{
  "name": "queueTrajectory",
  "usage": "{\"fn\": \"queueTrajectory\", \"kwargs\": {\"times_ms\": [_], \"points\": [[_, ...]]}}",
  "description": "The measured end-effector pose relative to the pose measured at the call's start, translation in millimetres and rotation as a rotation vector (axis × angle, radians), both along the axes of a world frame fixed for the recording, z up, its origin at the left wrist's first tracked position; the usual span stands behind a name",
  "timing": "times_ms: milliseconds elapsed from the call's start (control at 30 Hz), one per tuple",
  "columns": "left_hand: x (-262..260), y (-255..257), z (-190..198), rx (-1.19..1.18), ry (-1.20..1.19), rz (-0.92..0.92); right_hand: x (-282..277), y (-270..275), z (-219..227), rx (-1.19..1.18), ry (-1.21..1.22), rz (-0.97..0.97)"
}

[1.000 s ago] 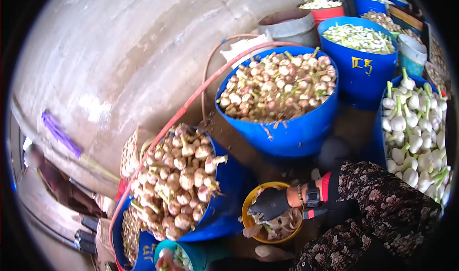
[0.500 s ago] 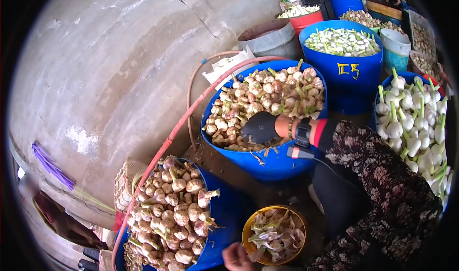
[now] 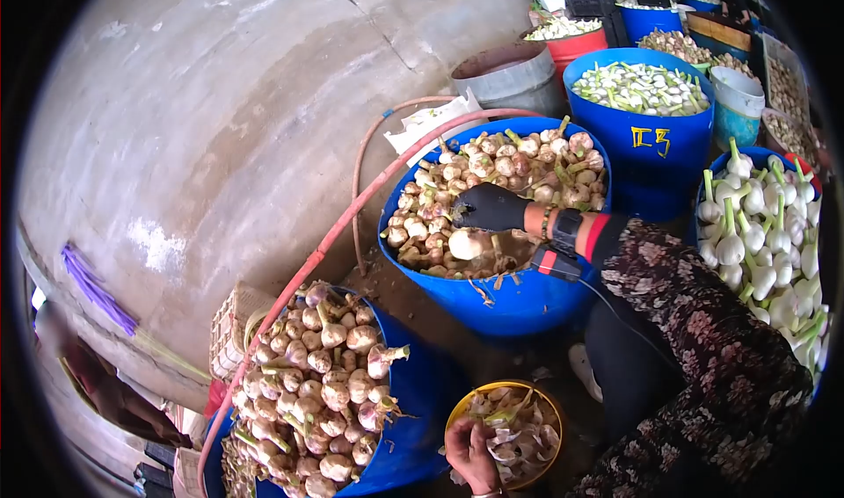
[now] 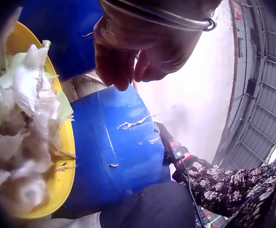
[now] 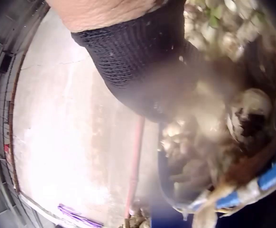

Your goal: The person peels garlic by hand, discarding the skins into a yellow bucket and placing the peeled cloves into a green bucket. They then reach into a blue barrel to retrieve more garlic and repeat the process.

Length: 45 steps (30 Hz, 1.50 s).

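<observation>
My right hand (image 3: 492,208), in a black glove, is down over the garlic bulbs in the middle blue barrel (image 3: 492,298). It grips a pale garlic bulb (image 3: 466,244) that looks larger and whiter than those around it; in the right wrist view the fingers are blurred. My left hand (image 3: 472,452) is bare, with a metal bangle, and hangs over the left side of a yellow bucket (image 3: 556,407). Its fingers are loosely bent with nothing between them in the left wrist view. Papery garlic skins (image 4: 26,104) fill the yellow bucket.
A tilted blue barrel of garlic bulbs (image 3: 330,384) stands at left, with a red hose (image 3: 330,234) running past it. At right is a barrel of cleaned, stemmed garlic (image 3: 760,243). Behind stand a blue barrel (image 3: 642,159) and a grey metal drum (image 3: 514,80).
My right hand has gone from the yellow bucket up to the middle barrel and now has a bulb. My left hand has come into view and moved over the bucket's edge.
</observation>
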<state>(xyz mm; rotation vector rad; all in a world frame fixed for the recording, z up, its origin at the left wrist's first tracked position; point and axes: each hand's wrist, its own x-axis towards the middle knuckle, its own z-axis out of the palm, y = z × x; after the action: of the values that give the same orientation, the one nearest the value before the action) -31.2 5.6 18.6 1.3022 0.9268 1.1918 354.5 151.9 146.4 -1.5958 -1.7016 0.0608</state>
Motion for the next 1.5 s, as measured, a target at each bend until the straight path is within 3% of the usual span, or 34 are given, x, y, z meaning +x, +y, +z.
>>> {"fn": "queueTrajectory", "kwargs": {"times_ms": [67,133,167,233,267,300,333,367,433,467,567,633,667,700,767,833,900,933,1000,1033,1133,1233,1300,1367,1433,1500], "points": [[9.0,5.3,13.2,0.058,-0.099,-0.094,-31.9,-19.9,17.4,0.008,0.078,0.099],[15.1,11.4,29.8,0.072,-0.044,-0.149,-70.2,-43.9,23.3,-0.058,0.068,0.251],[17.8,13.6,35.8,0.042,-0.083,-0.162,-94.0,-60.7,20.7,-0.12,0.246,0.368],[16.5,13.2,40.2,0.012,-0.226,-0.238,-132.3,-63.1,-26.6,-0.103,0.444,0.629],[16.7,9.0,39.8,0.028,-0.228,-0.223,-155.3,-75.8,-36.0,-0.133,0.41,0.687],[14.2,4.5,36.2,0.047,-0.227,-0.214,-172.0,-87.5,-44.2,-0.157,0.377,0.741],[4.9,3.8,19.5,0.055,-0.14,-0.189,-188.8,-110.0,-27.6,-0.362,0.437,0.738],[0.7,-7.7,20.7,0.001,-0.197,-0.17,-202.0,-113.9,-39.3,-0.477,0.658,0.713],[-15.8,-24.7,13.0,-0.115,-0.315,-0.112,-215.6,-124.0,-54.6,-0.458,0.879,0.751],[-25.4,-27.7,2.3,-0.098,-0.277,-0.056,-219.5,-126.3,-70.0,-0.466,0.887,0.756],[-47.4,-37.3,-10.5,0.041,-0.087,0.063,-235.5,-134.2,-121.1,-0.428,0.571,0.767],[-52.6,-39.7,-4.7,0.115,0.03,0.14,-254.6,-147.0,-137.1,-0.333,0.619,0.967],[-53.5,-39.4,-0.9,0.19,0.147,0.206,-259.5,-151.9,-135.8,-0.668,0.888,0.938],[-55.1,-38.5,2.2,0.189,0.144,0.207,-261.6,-148.6,-140.1,-0.671,0.886,0.937],[-56.5,-35.9,5.9,0.528,0.643,0.329,-263.2,-140.4,-147.9,-0.48,0.722,0.964],[-54.7,-33.2,1.1,0.611,0.699,0.343,-260.6,-139.4,-150.2,-0.393,0.622,0.95],[-54.6,-32.5,-2.6,0.684,0.764,0.36,-257.0,-141.9,-147.0,-0.658,0.751,0.901],[-55.0,-32.9,-3.6,0.681,0.764,0.359,-254.8,-142.5,-144.8,-0.661,0.753,0.899],[-55.3,-33.0,-4.4,0.518,0.542,0.24,-249.3,-140.4,-140.6,-0.576,0.646,0.872],[-55.3,-32.0,-8.5,0.516,0.543,0.238,-248.3,-138.8,-140.8,-0.577,0.648,0.87],[-50.2,-28.6,-19.0,0.088,-0.034,0.094,-245.2,-133.7,-145.0,-0.408,0.603,0.883],[-56.0,-25.2,-27.9,-0.317,-0.714,-0.254,-239.9,-127.6,-144.7,-0.377,0.588,0.922],[-58.1,-22.4,-35.8,-0.335,-0.708,-0.273,-235.6,-131.1,-127.6,-0.737,0.863,0.818],[-57.7,-24.4,-39.0,-0.356,-0.702,-0.289,-238.5,-126.1,-138.8,-0.659,0.786,0.798],[-51.2,-28.2,-36.6,-0.271,-0.534,-0.18,-239.1,-125.0,-141.0,-0.496,0.637,0.733],[-42.7,-33.5,-26.5,-0.268,-0.526,-0.167,-240.8,-131.9,-131.6,-0.613,0.704,0.78]]}}
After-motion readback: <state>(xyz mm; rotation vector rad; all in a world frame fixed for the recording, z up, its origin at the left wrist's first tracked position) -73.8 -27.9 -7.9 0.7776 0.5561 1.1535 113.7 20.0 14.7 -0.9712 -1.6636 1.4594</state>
